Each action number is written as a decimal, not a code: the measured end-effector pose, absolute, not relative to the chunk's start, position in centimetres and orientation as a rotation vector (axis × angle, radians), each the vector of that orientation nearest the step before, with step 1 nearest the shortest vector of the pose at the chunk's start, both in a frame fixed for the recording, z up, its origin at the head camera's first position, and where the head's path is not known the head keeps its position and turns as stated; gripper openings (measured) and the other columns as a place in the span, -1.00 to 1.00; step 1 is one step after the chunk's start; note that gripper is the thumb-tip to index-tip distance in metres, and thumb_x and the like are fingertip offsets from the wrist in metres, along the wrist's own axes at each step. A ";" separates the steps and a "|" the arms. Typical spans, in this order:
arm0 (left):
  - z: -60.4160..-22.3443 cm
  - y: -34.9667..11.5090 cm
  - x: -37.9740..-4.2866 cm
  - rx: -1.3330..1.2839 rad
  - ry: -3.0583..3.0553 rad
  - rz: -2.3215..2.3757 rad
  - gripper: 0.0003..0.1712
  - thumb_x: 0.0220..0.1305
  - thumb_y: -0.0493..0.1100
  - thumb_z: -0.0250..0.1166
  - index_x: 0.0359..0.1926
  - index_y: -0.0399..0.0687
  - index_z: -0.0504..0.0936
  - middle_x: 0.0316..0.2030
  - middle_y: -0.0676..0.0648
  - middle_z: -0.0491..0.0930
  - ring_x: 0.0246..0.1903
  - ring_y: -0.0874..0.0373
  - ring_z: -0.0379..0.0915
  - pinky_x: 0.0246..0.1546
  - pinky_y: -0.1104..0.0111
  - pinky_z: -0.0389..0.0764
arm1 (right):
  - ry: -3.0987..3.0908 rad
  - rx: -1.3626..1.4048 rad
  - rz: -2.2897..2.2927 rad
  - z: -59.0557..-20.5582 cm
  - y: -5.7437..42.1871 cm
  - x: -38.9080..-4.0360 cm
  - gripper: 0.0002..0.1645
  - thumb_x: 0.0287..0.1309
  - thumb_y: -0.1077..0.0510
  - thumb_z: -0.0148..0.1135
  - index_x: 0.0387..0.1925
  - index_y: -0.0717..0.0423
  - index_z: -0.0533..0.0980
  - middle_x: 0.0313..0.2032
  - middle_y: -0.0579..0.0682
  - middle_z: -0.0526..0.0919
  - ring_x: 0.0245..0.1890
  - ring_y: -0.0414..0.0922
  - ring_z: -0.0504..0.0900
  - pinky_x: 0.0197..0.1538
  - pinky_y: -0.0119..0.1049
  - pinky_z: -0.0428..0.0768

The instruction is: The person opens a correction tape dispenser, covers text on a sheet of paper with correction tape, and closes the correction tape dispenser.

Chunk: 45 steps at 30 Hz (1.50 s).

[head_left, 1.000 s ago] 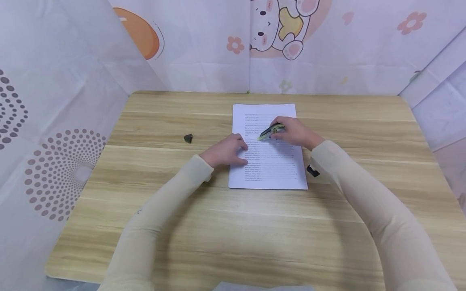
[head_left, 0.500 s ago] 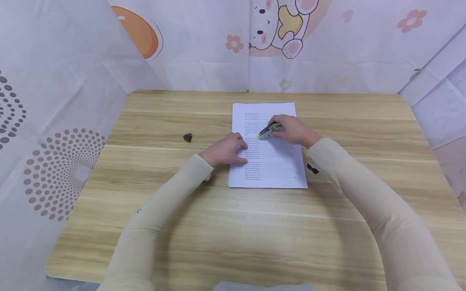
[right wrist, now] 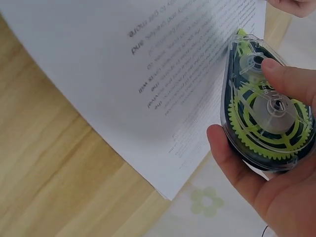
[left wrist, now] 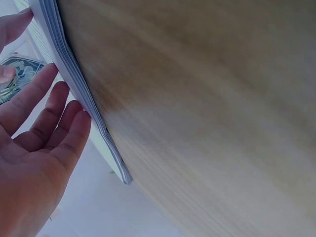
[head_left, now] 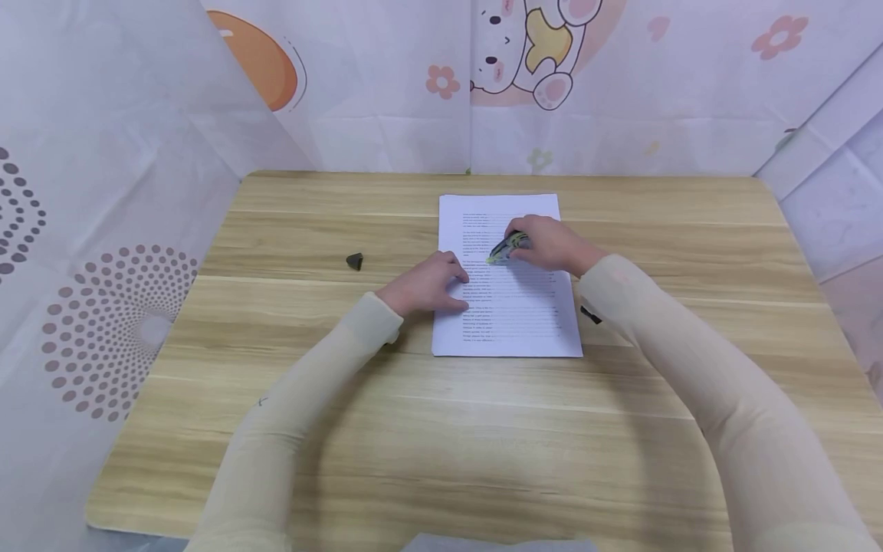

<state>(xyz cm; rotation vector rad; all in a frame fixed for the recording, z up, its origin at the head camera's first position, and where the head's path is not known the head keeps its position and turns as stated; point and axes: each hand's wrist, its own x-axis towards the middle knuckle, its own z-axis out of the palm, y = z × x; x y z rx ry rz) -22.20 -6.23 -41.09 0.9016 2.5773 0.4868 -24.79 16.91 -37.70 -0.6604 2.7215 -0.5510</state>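
Observation:
A stack of printed paper (head_left: 524, 337) lies on the wooden table, its edge several sheets thick in the left wrist view. My left hand (head_left: 429, 284) rests at the stack's left side, thumb and fingers spread, fingertips on the sheet near the text. My right hand (head_left: 552, 244) grips a correction tape dispenser (right wrist: 269, 113) with a clear case and lime-green gears, thumb on its face. In the head view the tip of the correction tape points down-left onto a line in the upper middle of the page, a little right of my left fingertips.
A small black cap-like piece (head_left: 355, 261) lies on the table (head_left: 414, 445) left of the paper. Another small black piece (head_left: 590, 314) is by the paper's right edge, close to my right sleeve. Printed curtains (head_left: 372, 84) hang behind the table.
My right hand has shifted slightly left with the correction tape, its tip staying near the same line. The left hand keeps its place on the paper.

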 end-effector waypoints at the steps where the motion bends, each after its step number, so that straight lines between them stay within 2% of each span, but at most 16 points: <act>1: -41.1 -6.2 -22.2 0.903 2.579 0.486 -0.46 0.02 0.01 0.38 -0.01 -0.20 0.60 -0.05 -0.10 0.48 -0.01 0.06 0.34 0.12 0.29 0.36 | 2.725 -0.670 -0.538 -37.6 16.9 -24.8 -0.64 0.13 0.18 0.22 -0.02 0.21 0.48 -0.04 0.17 0.58 -0.07 0.04 0.51 0.11 -0.04 0.41; 11: -41.2 -6.4 -22.1 0.890 2.579 0.487 -0.45 0.02 0.01 0.38 0.00 -0.20 0.59 -0.03 -0.11 0.47 0.00 0.06 0.33 0.13 0.29 0.35 | 2.748 -0.745 -0.446 -37.1 16.3 -24.9 -0.67 0.09 0.20 0.22 -0.07 0.20 0.50 -0.15 0.16 0.59 -0.16 0.04 0.51 0.02 -0.05 0.44; 45: -41.1 -6.2 -22.3 0.894 2.574 0.492 -0.47 0.00 0.00 0.39 -0.03 -0.20 0.61 -0.05 -0.10 0.48 -0.04 0.07 0.33 0.09 0.30 0.36 | 2.712 -0.745 -0.282 -36.2 16.1 -25.1 -0.64 0.12 0.23 0.19 -0.01 0.15 0.48 -0.18 0.16 0.54 -0.20 0.06 0.50 0.00 -0.04 0.45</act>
